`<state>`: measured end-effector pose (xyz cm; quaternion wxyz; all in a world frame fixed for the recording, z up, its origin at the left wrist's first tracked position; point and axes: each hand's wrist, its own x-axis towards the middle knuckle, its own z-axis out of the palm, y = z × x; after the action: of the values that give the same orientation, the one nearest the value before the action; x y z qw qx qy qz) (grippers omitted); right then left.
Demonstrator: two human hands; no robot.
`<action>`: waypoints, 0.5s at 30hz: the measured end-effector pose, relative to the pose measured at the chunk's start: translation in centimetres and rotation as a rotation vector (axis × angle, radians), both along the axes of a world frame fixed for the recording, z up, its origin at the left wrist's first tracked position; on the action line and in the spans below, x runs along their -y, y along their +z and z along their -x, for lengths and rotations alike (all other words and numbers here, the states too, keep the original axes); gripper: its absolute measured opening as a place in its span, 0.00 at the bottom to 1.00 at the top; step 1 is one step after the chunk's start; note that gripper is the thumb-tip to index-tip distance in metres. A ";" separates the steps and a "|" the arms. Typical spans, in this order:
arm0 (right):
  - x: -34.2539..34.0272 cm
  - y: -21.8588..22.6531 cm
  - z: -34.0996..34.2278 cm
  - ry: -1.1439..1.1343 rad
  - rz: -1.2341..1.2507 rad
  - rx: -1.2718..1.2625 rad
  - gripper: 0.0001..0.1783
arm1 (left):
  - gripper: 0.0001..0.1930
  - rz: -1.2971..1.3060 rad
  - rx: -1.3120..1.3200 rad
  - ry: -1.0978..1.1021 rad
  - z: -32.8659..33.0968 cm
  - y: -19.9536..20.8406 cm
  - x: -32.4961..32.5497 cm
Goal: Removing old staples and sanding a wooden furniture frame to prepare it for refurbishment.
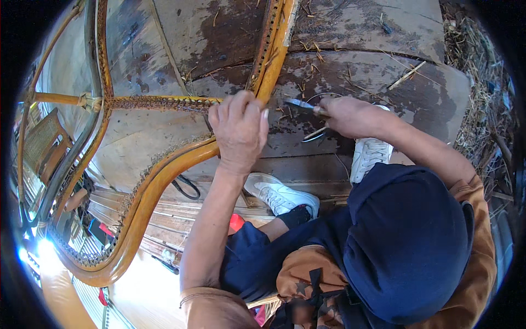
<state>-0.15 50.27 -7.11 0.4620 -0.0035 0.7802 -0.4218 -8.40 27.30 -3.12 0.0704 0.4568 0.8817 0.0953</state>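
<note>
A yellow-brown varnished chair frame (156,181) stretches across the left and upper middle. Rows of holes and ragged cane stubs line its inner edges. My left hand (238,129) is closed round the frame where the crossbar (164,103) meets the upright rail (274,60). To the right of that rail, my right hand (348,115) grips a small knife (299,103), its pale blade pointing left toward the rail. Below the blade, a thin light-coloured stick (315,133) and a curved dark piece stick out from under the same hand; what they belong to is hidden.
Stained, damp boards (219,44) with scattered cane scraps lie under the frame. Dry straw (487,98) is heaped at the right edge. White shoes (282,194) rest below the hands. A navy hood (408,241) covers the lower right. Another cane-seated piece (46,137) stands far left.
</note>
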 end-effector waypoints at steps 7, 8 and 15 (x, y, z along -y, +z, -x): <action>-0.2 -0.8 1.2 -0.251 0.210 0.414 0.16 | 0.13 -0.007 -0.052 0.379 1.8 -3.7 -2.2; -0.1 -1.1 1.3 -0.296 0.301 0.419 0.15 | 0.11 -0.016 -0.024 0.383 1.8 -3.9 -2.1; 0.6 -3.1 2.7 -0.386 0.581 0.539 0.14 | 0.05 -0.101 0.035 0.411 2.0 -4.0 -1.5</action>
<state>-2.89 49.67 -10.18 0.5416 0.1226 0.4674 -0.6879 -10.39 28.83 -7.10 0.0420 0.2685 0.9490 0.1598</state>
